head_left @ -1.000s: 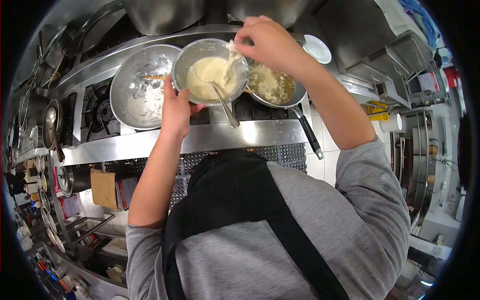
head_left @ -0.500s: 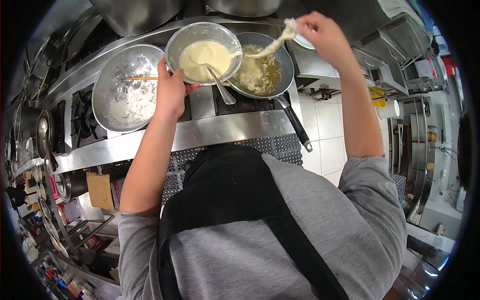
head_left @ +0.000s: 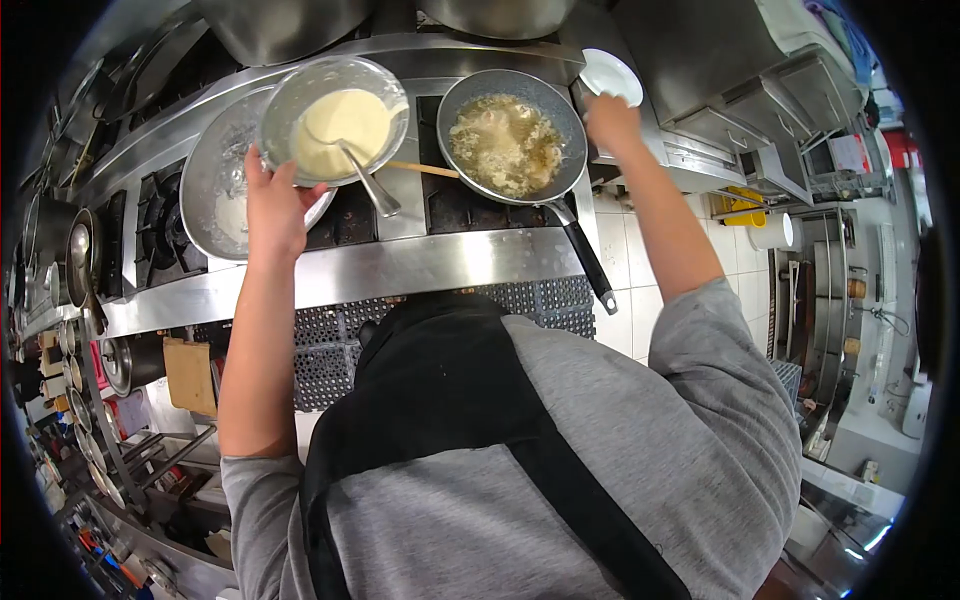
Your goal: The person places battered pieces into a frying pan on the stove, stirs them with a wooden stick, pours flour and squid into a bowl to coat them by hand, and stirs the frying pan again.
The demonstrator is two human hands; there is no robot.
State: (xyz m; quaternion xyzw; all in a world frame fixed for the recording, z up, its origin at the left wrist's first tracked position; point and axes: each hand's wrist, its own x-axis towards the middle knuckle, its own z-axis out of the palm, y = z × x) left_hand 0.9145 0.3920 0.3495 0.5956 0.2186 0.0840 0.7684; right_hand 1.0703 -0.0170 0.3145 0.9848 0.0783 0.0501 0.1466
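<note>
My left hand point(head_left: 276, 215) grips the rim of a metal mixing bowl point(head_left: 278, 118) of pale batter point(head_left: 352, 112). A metal spoon point(head_left: 370, 185) leans in it, handle over the near edge. The bowl hangs partly above a larger metal bowl point(head_left: 200, 195) with white flour-like powder. My right hand point(head_left: 612, 125) is just right of the frying pan point(head_left: 576, 150), near a white dish point(head_left: 610, 70); motion blur hides its fingers. Battered pieces point(head_left: 505, 140) bubble in oil in the pan.
A thin wooden stick point(head_left: 425, 169) stretches between the batter bowl and the pan. The pan's black handle point(head_left: 590, 265) juts toward me past the steel stove edge point(head_left: 450, 253). Large pots point(head_left: 285, 25) stand behind. A stove burner point(head_left: 165, 230) lies at the left.
The battered strip has left my right hand, which moved lower and slightly left; the food now lies in the pan. My left hand carried the batter bowl left, away from the pan.
</note>
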